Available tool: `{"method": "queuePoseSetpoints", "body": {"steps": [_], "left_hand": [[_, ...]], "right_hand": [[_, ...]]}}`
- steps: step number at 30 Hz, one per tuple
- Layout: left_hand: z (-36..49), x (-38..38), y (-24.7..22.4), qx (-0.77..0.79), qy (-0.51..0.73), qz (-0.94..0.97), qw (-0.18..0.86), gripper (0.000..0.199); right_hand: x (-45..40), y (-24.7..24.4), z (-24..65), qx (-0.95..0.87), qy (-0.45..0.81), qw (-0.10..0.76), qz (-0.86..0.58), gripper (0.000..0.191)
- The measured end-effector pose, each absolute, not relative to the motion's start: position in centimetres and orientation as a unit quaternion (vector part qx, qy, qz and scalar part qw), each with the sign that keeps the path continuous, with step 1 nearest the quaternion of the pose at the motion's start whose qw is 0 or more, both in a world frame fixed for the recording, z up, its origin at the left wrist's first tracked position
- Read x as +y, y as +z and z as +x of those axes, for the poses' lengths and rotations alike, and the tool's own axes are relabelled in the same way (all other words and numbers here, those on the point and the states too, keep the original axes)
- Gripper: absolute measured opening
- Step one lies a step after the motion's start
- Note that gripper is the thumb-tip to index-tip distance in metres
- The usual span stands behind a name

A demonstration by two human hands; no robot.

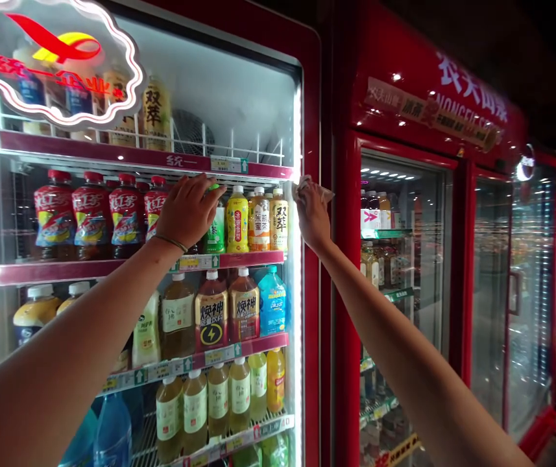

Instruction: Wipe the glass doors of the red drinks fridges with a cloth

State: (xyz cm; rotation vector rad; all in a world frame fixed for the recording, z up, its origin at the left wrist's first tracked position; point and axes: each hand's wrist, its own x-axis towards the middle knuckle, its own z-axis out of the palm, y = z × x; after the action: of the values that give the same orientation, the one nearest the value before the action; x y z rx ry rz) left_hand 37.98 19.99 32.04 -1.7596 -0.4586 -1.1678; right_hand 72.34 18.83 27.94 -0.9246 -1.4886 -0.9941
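My left hand [187, 211] is spread out, fingers extended, in front of the upper shelves of a lit drinks fridge. It seems to rest on the glass door [248, 84], though contact is hard to make out. A dark band circles that wrist. My right hand [313, 217] is closed on a pale, crumpled cloth [325, 193], perhaps a wipe, at the right edge of the glass beside the red door frame [313, 311]. Behind the left hand stand red-capped bottles [124, 217], partly hidden, and a yellow bottle [237, 219].
A glowing logo sign [54, 61] is at the upper left of the door. Lower shelves hold several bottles, including a blue one [272, 301]. Another red fridge [404, 84] stands close on the right, its glass doors reflecting light.
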Motion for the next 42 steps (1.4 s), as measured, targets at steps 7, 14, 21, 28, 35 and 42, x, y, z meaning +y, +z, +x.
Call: {"method": "queuePoseSetpoints", "body": {"steps": [7,14,21,28,35,42], "left_hand": [[38.0,20.0,32.1,-0.188,-0.482,-0.718,0.465,0.042],[37.9,20.0,32.0,-0.187,-0.478,-0.710,0.482,0.040],[37.8,19.9,32.1,-0.183,-0.483,-0.705,0.485,0.040],[37.7,20.0,32.1,-0.178,-0.488,-0.708,0.479,0.038],[37.7,19.9,32.1,-0.185,-0.485,-0.697,0.495,0.037],[37.6,19.9,32.0,-0.182,-0.489,-0.701,0.486,0.037]], "right_hand": [[17.9,27.7,73.2,-0.681,-0.402,0.502,-0.350,0.040],[18.3,30.1,68.7,-0.687,-0.414,0.508,-0.315,0.037],[17.2,31.1,71.0,-0.622,-0.369,0.601,-0.339,0.035],[17.5,29.7,66.1,-0.719,-0.384,0.497,-0.296,0.031],[17.0,31.3,67.0,-0.603,-0.380,0.609,-0.347,0.036],[17.3,29.4,64.4,-0.679,-0.394,0.529,-0.322,0.048]]}}
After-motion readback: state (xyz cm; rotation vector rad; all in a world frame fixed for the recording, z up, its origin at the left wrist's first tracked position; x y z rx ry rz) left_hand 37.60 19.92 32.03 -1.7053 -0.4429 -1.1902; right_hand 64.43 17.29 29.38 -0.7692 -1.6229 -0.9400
